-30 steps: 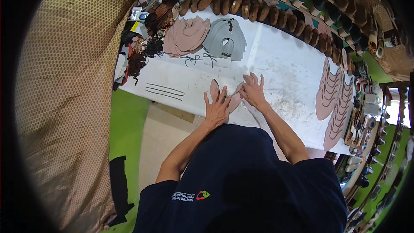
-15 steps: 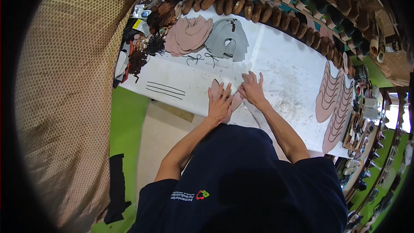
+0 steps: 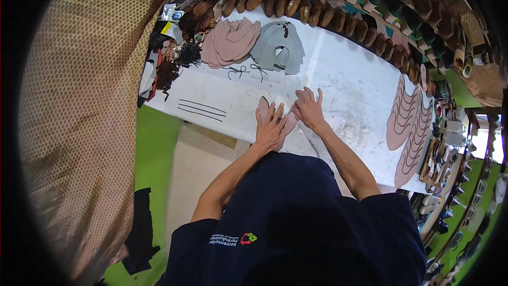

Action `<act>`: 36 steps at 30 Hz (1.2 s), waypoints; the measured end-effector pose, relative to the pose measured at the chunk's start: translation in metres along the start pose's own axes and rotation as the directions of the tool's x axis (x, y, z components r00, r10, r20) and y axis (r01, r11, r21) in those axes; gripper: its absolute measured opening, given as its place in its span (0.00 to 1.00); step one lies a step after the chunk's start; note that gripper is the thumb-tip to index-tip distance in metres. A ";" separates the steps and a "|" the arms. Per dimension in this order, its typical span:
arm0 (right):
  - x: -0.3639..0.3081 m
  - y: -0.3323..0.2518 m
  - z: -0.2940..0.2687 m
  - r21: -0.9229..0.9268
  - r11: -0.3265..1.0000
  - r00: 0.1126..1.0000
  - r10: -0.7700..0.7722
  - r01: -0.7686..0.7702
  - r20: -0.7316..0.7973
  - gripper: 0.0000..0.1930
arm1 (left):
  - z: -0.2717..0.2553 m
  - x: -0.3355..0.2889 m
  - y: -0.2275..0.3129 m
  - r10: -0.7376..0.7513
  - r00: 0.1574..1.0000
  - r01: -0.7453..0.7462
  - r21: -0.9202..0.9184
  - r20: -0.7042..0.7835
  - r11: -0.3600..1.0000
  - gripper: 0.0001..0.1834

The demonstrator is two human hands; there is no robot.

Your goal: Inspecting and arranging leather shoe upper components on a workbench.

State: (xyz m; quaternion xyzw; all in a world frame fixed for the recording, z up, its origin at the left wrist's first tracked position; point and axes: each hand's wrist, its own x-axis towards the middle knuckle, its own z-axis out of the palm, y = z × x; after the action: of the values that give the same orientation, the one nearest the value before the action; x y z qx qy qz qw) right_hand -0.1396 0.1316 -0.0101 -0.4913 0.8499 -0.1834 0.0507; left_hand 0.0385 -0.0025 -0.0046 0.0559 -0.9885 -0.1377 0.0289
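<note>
My left hand (image 3: 270, 128) lies flat with its fingers spread, pressing a pink curved sheet piece (image 3: 264, 104) onto the white table near its front edge. The piece has a dark line along its edge and resembles a shoe upper part. Much of it is hidden under the hand. Close by on the right, my right hand (image 3: 309, 108) has its thumb and forefinger pinched at the piece's edge, the other fingers raised apart. Whatever lies in that pinch is too small to make out. Three thin dark cords (image 3: 202, 110) lie parallel to the left.
Behind my hands lie a pile of pink pieces (image 3: 228, 45) and a fan of grey pieces (image 3: 279, 47). Brown shoe lasts (image 3: 338, 20) line the table's back edge. Overlapping dark-edged pink pieces (image 3: 410, 127) lie right. Dark cord bundles (image 3: 168, 77) crowd the left end.
Both hands keep nearly the same place on the pink piece. The view has shifted slightly. At lower left, the curtain's bottom and the black cloth have changed shape, and a small pinkish shape shows there.
</note>
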 end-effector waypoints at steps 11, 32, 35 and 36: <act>0.006 0.000 0.001 -0.058 0.998 0.999 -0.019 0.021 0.034 0.07 | 0.000 0.004 0.005 -0.061 0.998 0.060 -0.048 -0.005 0.997 0.26; 0.008 -0.001 0.004 -0.105 0.994 1.000 -0.011 0.013 0.023 0.07 | 0.000 0.015 0.013 -0.092 0.993 0.099 -0.093 0.071 0.991 0.25; 0.008 -0.004 0.002 -0.095 0.995 1.000 0.002 0.000 0.018 0.07 | 0.003 0.016 0.012 -0.104 0.994 0.102 -0.088 -0.023 0.991 0.26; 0.008 -0.005 0.000 -0.078 0.997 1.000 0.004 -0.003 0.014 0.07 | 0.005 0.015 0.010 -0.094 0.996 0.094 -0.058 -0.003 0.994 0.27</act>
State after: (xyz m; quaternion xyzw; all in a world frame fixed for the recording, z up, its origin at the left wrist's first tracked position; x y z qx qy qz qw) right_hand -0.1397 0.1227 -0.0081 -0.4925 0.8570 -0.1467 0.0379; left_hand 0.0226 0.0071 -0.0063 0.1020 -0.9802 -0.1674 0.0269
